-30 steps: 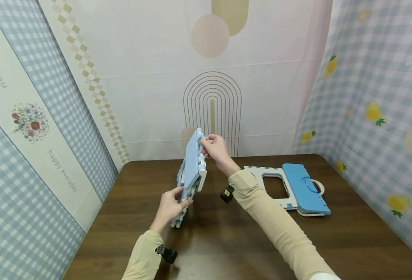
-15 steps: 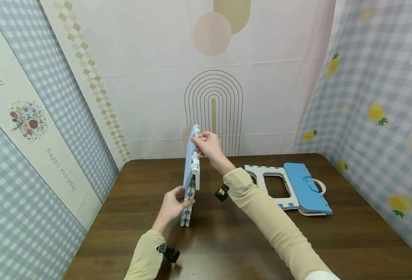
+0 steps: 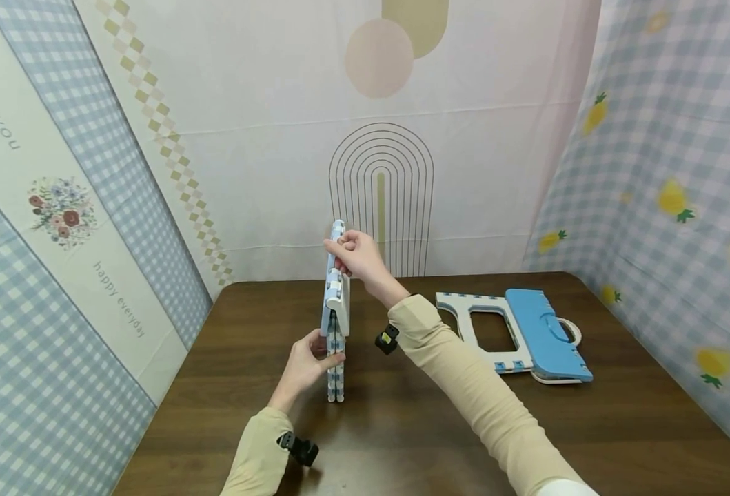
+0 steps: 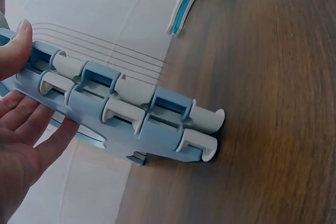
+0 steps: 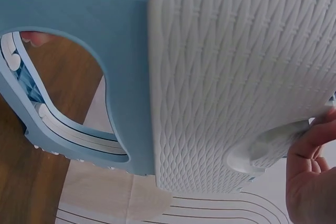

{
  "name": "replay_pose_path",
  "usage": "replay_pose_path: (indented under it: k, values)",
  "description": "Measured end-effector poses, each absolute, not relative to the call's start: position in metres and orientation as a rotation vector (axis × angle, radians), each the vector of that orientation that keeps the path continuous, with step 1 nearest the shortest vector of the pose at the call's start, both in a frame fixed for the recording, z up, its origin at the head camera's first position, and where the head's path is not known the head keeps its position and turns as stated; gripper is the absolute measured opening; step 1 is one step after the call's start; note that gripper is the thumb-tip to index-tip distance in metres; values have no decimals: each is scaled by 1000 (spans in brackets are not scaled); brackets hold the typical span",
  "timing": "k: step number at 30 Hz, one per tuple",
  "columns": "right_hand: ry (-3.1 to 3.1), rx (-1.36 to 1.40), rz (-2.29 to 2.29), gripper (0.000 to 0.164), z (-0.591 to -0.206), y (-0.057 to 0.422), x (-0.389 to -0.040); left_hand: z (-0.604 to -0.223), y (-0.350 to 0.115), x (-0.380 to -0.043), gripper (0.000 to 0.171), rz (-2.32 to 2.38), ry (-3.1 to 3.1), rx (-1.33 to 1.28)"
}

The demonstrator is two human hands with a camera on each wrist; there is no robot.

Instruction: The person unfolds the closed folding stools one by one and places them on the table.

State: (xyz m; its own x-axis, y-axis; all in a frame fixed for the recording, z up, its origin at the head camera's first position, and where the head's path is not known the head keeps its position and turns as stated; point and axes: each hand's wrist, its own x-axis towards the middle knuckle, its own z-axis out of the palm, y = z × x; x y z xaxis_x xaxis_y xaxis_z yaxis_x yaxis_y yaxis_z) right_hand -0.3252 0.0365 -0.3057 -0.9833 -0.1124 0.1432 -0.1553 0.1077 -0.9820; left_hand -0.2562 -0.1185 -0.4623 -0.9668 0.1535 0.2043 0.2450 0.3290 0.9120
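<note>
A pale blue and white plastic folding stool point(image 3: 335, 293), folded flat, stands upright over the table and nearly edge-on in the head view. My left hand point(image 3: 302, 368) grips its lower leg part, thumb on one side and fingers on the other; the left wrist view shows the hinged leg edge point(image 4: 126, 98) reaching down at the tabletop. Up at the seat's edge, my right hand point(image 3: 365, 265) pinches the stool by its handle area. From the right wrist, the white woven-pattern seat half point(image 5: 231, 77) and a blue leg frame point(image 5: 126, 77) with a large opening appear.
A second folding stool point(image 3: 541, 337), brighter blue and white, lies folded on the brown wooden table point(image 3: 402, 441) at the right, its white handle point(image 3: 569, 331) toward the right side. A patterned cloth backdrop point(image 3: 265, 172) rises behind the table's back edge.
The held stool has turned from showing its blue face at a slant to nearly edge-on. My right hand has shifted slightly left with its top; my left hand keeps its grip.
</note>
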Motion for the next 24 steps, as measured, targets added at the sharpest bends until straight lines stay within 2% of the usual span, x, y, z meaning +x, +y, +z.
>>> replay_pose_path:
  k: [21, 24]
  values:
    - [-2414, 339, 1966, 26, -304, 33, -331, -462, -119, -258, 41, -1755, -2539, -358]
    - [-2432, 331, 1989, 25, -301, 35, -331, -452, -115, -253, 41, -1754, -2534, -343]
